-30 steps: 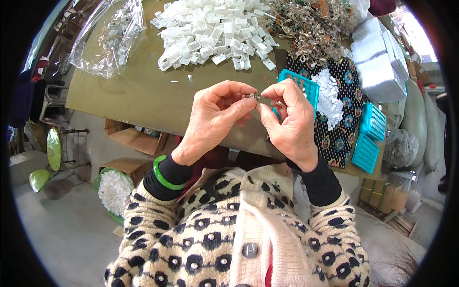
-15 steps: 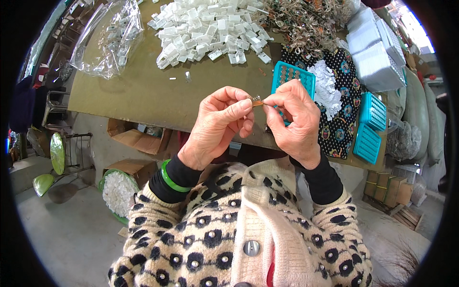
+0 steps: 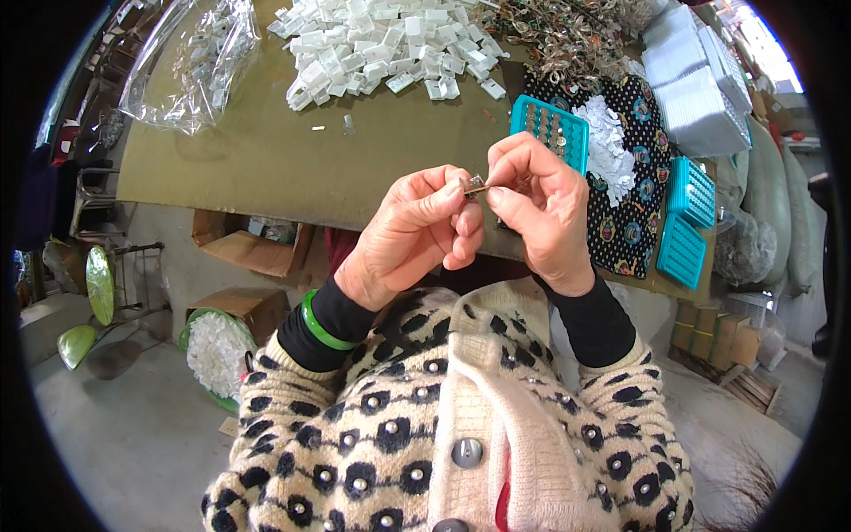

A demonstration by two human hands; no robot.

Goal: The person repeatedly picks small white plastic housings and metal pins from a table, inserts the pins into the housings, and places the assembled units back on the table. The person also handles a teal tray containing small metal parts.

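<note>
My left hand [image 3: 412, 235] and my right hand [image 3: 536, 208] meet in front of my chest, just over the near edge of the olive-brown table [image 3: 257, 155]. Between their thumbs and forefingers they pinch one small metal piece [image 3: 475, 185]. Both hands grip it from opposite sides. A green bangle [image 3: 316, 324] sits on my left wrist. Behind my right hand stands a teal tray [image 3: 551, 131] with small round metal parts in its cells.
A heap of white plastic pieces [image 3: 381, 44] lies at the table's far side, with a tangle of metal parts [image 3: 567, 35] beside it and a clear bag [image 3: 191, 62] at far left. More teal trays [image 3: 687, 222] rest on a dotted black cloth [image 3: 634, 195]. Cardboard boxes [image 3: 253, 253] and a basket of white pieces [image 3: 217, 350] stand under the table.
Both hands have stayed together on the small metal piece, with only slight shifts of the fingers. The view has shifted a little.
</note>
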